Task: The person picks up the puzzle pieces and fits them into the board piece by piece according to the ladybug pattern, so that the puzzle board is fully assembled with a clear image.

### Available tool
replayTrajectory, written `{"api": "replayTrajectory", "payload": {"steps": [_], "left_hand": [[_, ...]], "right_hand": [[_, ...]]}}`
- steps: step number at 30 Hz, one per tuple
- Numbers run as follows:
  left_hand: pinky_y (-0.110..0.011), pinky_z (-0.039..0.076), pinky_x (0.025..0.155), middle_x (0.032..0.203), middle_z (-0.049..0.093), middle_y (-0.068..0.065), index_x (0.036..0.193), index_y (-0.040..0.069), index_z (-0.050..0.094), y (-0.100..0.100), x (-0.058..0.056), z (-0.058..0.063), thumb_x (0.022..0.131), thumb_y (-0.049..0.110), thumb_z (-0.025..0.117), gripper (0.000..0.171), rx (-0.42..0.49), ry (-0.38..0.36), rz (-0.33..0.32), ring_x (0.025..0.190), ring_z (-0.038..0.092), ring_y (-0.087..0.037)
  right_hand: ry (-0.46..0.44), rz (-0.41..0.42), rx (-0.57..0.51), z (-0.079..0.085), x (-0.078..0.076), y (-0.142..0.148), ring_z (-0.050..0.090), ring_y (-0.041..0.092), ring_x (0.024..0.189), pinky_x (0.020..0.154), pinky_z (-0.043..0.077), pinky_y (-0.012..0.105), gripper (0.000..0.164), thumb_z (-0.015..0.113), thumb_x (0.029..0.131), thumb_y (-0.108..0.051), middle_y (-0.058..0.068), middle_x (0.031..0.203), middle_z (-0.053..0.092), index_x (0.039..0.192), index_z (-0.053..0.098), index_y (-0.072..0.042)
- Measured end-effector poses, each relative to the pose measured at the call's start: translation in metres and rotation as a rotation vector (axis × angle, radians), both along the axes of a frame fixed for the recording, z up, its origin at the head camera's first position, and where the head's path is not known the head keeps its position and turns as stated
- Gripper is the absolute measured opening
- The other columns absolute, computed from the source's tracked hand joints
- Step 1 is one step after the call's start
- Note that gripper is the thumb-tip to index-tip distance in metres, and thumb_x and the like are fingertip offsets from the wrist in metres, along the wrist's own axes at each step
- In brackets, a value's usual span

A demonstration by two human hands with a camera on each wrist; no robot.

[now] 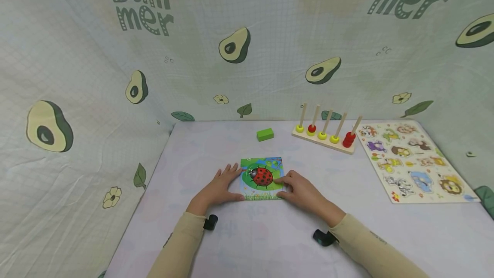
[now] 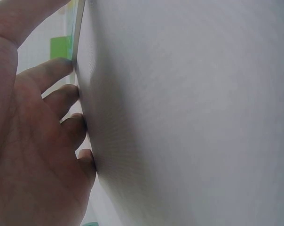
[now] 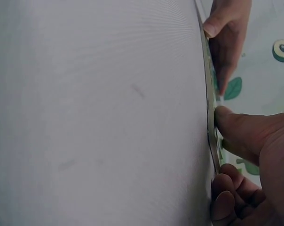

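Note:
A square ladybug puzzle (image 1: 262, 177) lies flat on the table in the head view, a red spotted ladybug on a green ground. My left hand (image 1: 221, 187) rests at its left side, fingers spread; the thumb touches the lower left corner. In the left wrist view the left fingers (image 2: 69, 106) reach down to the table surface. My right hand (image 1: 302, 190) grips the puzzle's right side, index finger over the picture and thumb near the lower right corner. Its other fingers (image 3: 224, 197) are curled beside the edge in the right wrist view.
A green block (image 1: 265, 134) lies behind the puzzle. At the back right stands a wooden peg stand (image 1: 324, 141) with red and yellow beads. An animal puzzle board (image 1: 418, 162) lies at the far right. Patterned cloth (image 1: 193, 67) hangs behind the table (image 1: 247, 243).

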State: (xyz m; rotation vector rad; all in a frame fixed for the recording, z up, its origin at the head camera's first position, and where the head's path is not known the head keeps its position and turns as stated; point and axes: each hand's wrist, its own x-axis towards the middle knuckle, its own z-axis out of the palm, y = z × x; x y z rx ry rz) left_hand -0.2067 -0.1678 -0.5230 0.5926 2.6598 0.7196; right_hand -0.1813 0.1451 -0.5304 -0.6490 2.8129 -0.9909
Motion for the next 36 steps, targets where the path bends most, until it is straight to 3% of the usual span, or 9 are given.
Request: {"api": "replayTrajectory", "payload": {"steps": [14,36], "left_hand": [[-0.047,0.001,0.127,0.169,0.019,-0.003,0.162,0.021,0.032,0.0011,-0.0002,-0.0007,0.082,0.049,0.082,0.098,-0.01,0.0,0.006,0.157,0.005,-0.027],[-0.046,0.0,0.127,0.169,0.018,-0.004,0.162,0.02,0.032,0.0009,-0.0015,0.0002,0.083,0.05,0.082,0.098,-0.008,-0.006,0.004,0.157,0.004,-0.027]], "right_hand": [[-0.056,-0.003,0.043,0.0033,-0.0033,-0.0011,0.047,0.011,0.08,0.068,0.042,0.027,0.035,0.082,0.087,-0.029,-0.005,0.091,0.052,0.119,0.076,-0.014],[-0.034,0.011,0.018,0.0047,-0.0025,0.0011,0.047,0.011,0.079,0.068,0.041,0.028,0.029,0.081,0.089,-0.028,-0.005,0.089,0.052,0.115,0.075,-0.014]]}}
